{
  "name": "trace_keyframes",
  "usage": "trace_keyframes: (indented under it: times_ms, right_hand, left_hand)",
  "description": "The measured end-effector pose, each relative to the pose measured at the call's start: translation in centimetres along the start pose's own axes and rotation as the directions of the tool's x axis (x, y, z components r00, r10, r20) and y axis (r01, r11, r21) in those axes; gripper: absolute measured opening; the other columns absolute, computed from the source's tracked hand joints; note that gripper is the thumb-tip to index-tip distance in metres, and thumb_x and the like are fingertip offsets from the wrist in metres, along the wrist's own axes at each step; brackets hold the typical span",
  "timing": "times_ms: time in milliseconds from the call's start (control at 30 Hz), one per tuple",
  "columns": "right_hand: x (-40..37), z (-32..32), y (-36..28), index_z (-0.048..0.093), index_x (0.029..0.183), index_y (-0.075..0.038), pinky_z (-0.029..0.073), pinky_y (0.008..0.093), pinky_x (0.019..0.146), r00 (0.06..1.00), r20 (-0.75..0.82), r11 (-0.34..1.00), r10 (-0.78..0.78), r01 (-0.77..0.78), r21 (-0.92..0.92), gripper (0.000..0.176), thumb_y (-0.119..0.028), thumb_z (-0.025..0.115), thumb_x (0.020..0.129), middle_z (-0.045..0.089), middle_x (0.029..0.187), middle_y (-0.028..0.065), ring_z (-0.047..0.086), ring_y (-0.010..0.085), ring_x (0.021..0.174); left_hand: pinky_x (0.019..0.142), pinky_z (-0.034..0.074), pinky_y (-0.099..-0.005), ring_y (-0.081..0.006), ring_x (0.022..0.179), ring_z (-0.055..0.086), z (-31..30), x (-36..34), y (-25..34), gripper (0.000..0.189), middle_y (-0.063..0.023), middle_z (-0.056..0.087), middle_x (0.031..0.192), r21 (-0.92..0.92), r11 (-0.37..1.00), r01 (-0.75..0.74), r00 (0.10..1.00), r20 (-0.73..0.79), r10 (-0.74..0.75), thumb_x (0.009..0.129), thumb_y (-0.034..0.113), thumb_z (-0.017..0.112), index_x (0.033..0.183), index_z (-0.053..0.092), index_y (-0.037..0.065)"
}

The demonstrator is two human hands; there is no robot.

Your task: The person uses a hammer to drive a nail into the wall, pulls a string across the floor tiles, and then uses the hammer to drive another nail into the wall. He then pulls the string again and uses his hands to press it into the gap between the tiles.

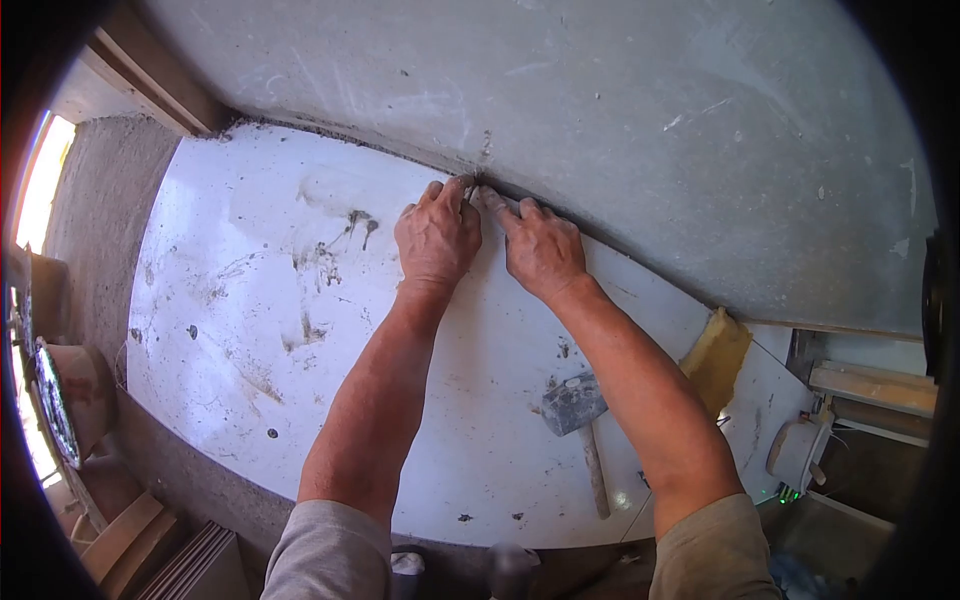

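At the seam where the white tiled floor [350,420] meets the grey wall [640,130], both hands are close together. The fingers of my left hand [440,232] are curled, its index finger pressed into the seam. My right hand [542,245] comes in from the other side, fingers bent and index fingertip at the same spot. Whatever lies between the fingertips is too small to make out. A rubber mallet [574,404] rests on the tiles beside my right forearm, its wooden handle pointing toward me. Dark mortar smears mark the tiles left of my left hand.
A yellow sponge-like piece [718,362] lies by the wall, partly behind my right forearm. Further right sits a small device with green lights [792,494] near wooden boards [870,388]. A bucket [78,395] stands at left, with stacked tiles [195,572] at lower left.
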State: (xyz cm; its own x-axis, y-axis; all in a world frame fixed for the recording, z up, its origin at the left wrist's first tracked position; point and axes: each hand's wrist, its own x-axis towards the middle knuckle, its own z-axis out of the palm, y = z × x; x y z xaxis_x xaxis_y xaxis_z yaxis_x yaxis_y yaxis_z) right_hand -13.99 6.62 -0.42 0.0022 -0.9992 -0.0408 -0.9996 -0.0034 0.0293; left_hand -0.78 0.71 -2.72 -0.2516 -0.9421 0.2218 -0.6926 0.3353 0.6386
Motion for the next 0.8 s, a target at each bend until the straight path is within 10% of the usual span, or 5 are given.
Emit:
trace_keyframes:
  times_ms: [800]
  right_hand:
    - [1.1,0.2,-1.0,0.053,0.133,-0.018,0.057,0.037,0.07,0.999,-0.024,0.999,0.039,-0.038,0.039,0.046,-0.012,0.051,0.088,0.064,0.096,0.0135,0.07,0.0281,0.08]
  left_hand:
    - [0.073,0.051,-0.0409,-0.0309,0.08,0.065,0.1,0.1,0.2,0.023,-0.0086,0.065,0.09,0.007,1.0,0.005,0.999,-0.034,-0.005,0.085,0.015,0.056,0.104,0.067,0.015]
